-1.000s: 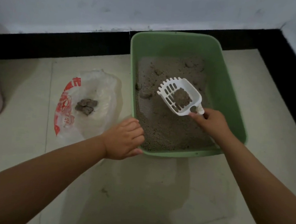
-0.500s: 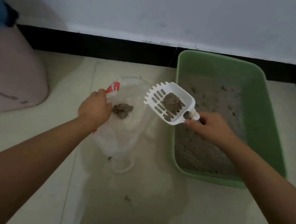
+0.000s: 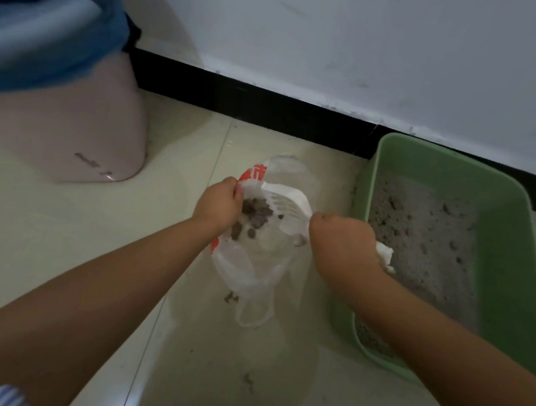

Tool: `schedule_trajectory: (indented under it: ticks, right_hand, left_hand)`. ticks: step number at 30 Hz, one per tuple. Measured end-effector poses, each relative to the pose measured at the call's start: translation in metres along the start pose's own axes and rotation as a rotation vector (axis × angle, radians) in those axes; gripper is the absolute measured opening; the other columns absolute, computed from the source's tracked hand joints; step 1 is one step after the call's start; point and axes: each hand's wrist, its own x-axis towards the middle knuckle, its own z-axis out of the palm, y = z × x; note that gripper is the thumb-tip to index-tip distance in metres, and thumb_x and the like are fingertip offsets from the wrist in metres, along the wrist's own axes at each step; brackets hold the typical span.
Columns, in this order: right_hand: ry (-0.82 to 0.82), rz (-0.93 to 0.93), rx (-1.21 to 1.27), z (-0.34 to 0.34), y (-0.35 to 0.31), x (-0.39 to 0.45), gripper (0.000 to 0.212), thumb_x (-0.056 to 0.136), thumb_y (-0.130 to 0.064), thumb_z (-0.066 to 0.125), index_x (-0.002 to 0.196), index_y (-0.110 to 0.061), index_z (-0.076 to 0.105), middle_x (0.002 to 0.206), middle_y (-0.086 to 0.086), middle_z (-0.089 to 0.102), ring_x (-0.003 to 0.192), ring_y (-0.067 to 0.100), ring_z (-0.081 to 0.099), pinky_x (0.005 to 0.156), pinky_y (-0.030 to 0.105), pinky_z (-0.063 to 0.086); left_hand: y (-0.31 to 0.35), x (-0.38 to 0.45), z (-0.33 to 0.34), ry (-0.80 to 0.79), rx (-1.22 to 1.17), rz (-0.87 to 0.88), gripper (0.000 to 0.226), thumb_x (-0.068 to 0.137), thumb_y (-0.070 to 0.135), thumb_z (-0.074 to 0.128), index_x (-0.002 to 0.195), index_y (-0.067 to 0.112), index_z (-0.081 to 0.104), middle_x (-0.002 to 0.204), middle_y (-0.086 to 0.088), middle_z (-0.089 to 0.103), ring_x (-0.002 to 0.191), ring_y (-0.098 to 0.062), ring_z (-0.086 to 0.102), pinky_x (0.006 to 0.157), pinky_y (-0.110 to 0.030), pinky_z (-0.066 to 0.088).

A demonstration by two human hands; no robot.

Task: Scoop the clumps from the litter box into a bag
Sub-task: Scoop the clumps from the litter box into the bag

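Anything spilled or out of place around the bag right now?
Yes. Small dark bits lie on the floor tiles outside the bag: one by its lower left edge, another nearer the camera. They look like litter that missed the bag. The scoop itself is tipped over the open bag.

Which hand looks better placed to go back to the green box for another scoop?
The right hand. It already holds the white slotted plastic scoop and is nearest the green plastic litter box. The left hand is busy pinching open the rim of the thin white plastic bag.
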Motion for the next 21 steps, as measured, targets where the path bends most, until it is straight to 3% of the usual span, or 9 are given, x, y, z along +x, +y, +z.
schedule_trajectory:
  ticks: [2, 5, 7, 9, 12, 14, 16, 19, 21]
  right_hand:
    - [-0.01, 0.045, 0.017, -0.002, 0.007, 0.0, 0.025, 0.097, -0.021, 0.043, 0.113, -0.005, 0.054, 0.118, 0.011, 0.061, 0.108, 0.028, 0.06, 0.075, 0.031, 0.04]
    - [0.063, 0.139, 0.049, -0.003, 0.028, -0.009, 0.027, 0.094, -0.015, 0.045, 0.119, -0.005, 0.051, 0.114, 0.011, 0.062, 0.101, 0.028, 0.062, 0.073, 0.033, 0.043]
    - [0.167, 0.201, 0.143, 0.002, 0.052, -0.019, 0.025, 0.094, -0.015, 0.043, 0.114, -0.003, 0.053, 0.107, 0.013, 0.064, 0.093, 0.03, 0.063, 0.067, 0.031, 0.039]
    - [0.24, 0.259, 0.281, 0.012, 0.082, -0.032, 0.024, 0.095, -0.019, 0.042, 0.103, -0.001, 0.056, 0.097, 0.017, 0.065, 0.087, 0.032, 0.062, 0.064, 0.03, 0.039]
    - [0.22, 0.4, 0.436, 0.031, 0.13, -0.056, 0.024, 0.093, -0.025, 0.048, 0.096, -0.003, 0.059, 0.081, 0.014, 0.058, 0.075, 0.026, 0.057, 0.066, 0.032, 0.045]
    - [0.136, 0.468, 0.44, 0.049, 0.158, -0.074, 0.027, 0.092, -0.029, 0.051, 0.094, -0.004, 0.061, 0.077, 0.012, 0.058, 0.069, 0.021, 0.051, 0.066, 0.03, 0.045]
    - [0.034, 0.536, 0.429, 0.065, 0.177, -0.091, 0.025, 0.092, -0.029, 0.052, 0.082, -0.008, 0.057, 0.063, 0.004, 0.05, 0.058, 0.014, 0.045, 0.054, 0.023, 0.036]
    - [-0.096, 0.569, 0.413, 0.091, 0.192, -0.105, 0.036, 0.092, -0.028, 0.051, 0.058, -0.015, 0.048, 0.054, -0.002, 0.04, 0.054, 0.013, 0.043, 0.048, 0.022, 0.029]
    - [-0.122, 0.537, 0.451, 0.103, 0.194, -0.108, 0.038, 0.092, -0.026, 0.051, 0.055, -0.02, 0.043, 0.055, -0.004, 0.041, 0.06, 0.018, 0.048, 0.048, 0.018, 0.03]
  left_hand:
    - [-0.002, -0.001, -0.001, 0.003, 0.024, 0.009, 0.032, 0.101, 0.017, 0.034, 0.109, -0.007, 0.053, 0.109, -0.027, 0.061, 0.101, -0.038, 0.057, 0.08, -0.036, 0.042]
    - [0.001, -0.006, -0.002, 0.031, 0.077, 0.032, 0.03, 0.099, 0.017, 0.036, 0.115, -0.003, 0.052, 0.111, -0.024, 0.06, 0.101, -0.036, 0.057, 0.081, -0.037, 0.044]
    - [0.009, -0.012, -0.003, 0.102, 0.159, 0.09, 0.033, 0.095, 0.014, 0.045, 0.125, 0.001, 0.049, 0.121, -0.021, 0.054, 0.11, -0.036, 0.051, 0.09, -0.04, 0.043]
    - [0.019, -0.018, -0.001, 0.201, 0.235, 0.294, 0.037, 0.089, 0.011, 0.05, 0.124, 0.0, 0.053, 0.121, -0.021, 0.053, 0.113, -0.038, 0.05, 0.092, -0.039, 0.043]
    - [0.037, -0.023, 0.02, 0.256, 0.2, 0.794, 0.035, 0.078, 0.016, 0.042, 0.091, -0.002, 0.069, 0.09, -0.02, 0.066, 0.087, -0.037, 0.061, 0.076, -0.036, 0.053]
    - [0.053, -0.029, 0.042, 0.16, 0.158, 1.012, 0.033, 0.079, 0.019, 0.042, 0.079, 0.0, 0.069, 0.081, -0.018, 0.066, 0.085, -0.027, 0.052, 0.075, -0.034, 0.046]
    - [0.072, -0.038, 0.062, 0.055, 0.13, 1.144, 0.032, 0.081, 0.019, 0.043, 0.074, 0.0, 0.068, 0.078, -0.016, 0.065, 0.082, -0.022, 0.042, 0.072, -0.031, 0.037]
    - [0.089, -0.047, 0.088, -0.035, 0.13, 1.249, 0.027, 0.076, 0.02, 0.045, 0.064, 0.002, 0.063, 0.07, -0.014, 0.062, 0.076, -0.019, 0.038, 0.07, -0.028, 0.035]
    - [0.092, -0.046, 0.101, -0.038, 0.112, 1.279, 0.022, 0.069, 0.018, 0.044, 0.056, 0.005, 0.056, 0.061, -0.012, 0.055, 0.072, -0.019, 0.035, 0.07, -0.028, 0.034]
